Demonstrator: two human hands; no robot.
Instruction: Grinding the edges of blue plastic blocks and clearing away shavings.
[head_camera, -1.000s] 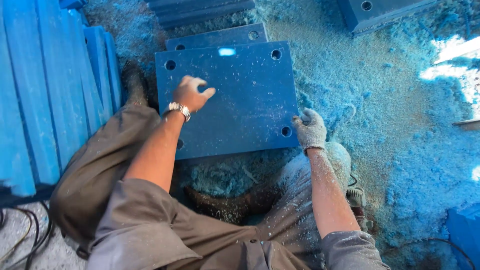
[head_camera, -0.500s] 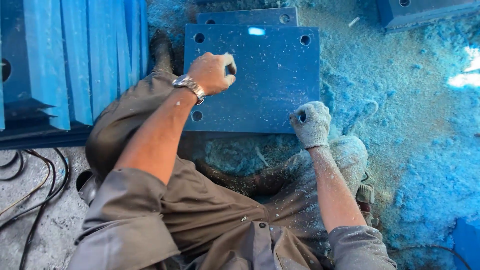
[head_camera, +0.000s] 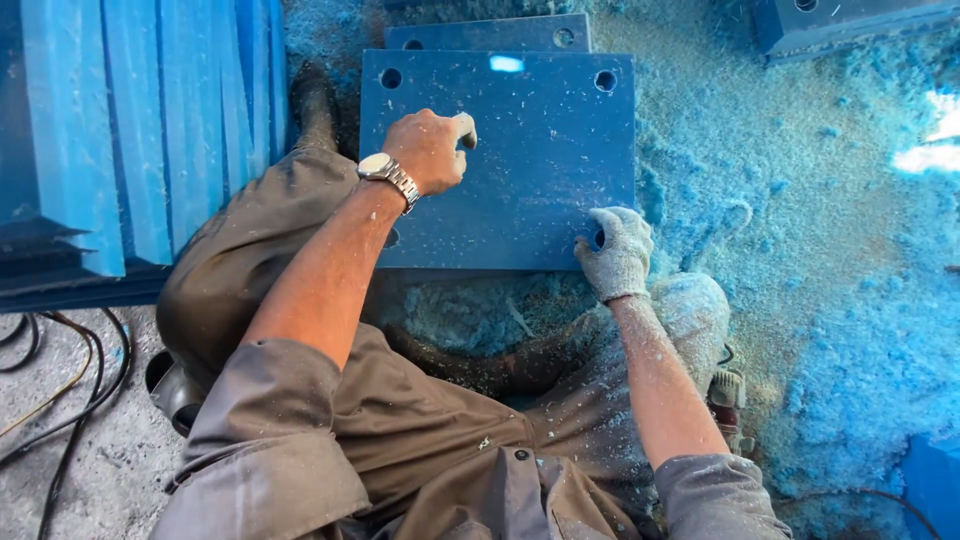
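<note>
Left hand (head_camera: 428, 150) fisted on the blue plate (head_camera: 530, 190). Gloved right hand (head_camera: 615, 252) hooks its near corner hole. Steady, even grip seems best.

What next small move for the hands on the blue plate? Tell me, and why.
Probably lift the near edge slightly. The right hand has a finger in the plate's near corner hole, the left hand rests fisted on top, and the plate lies flat on another plate amid shavings.

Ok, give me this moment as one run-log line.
left hand: bare, fist on blue plate | right hand: gloved, fingers at near-right corner hole | second plate beneath | blue shavings around
</note>
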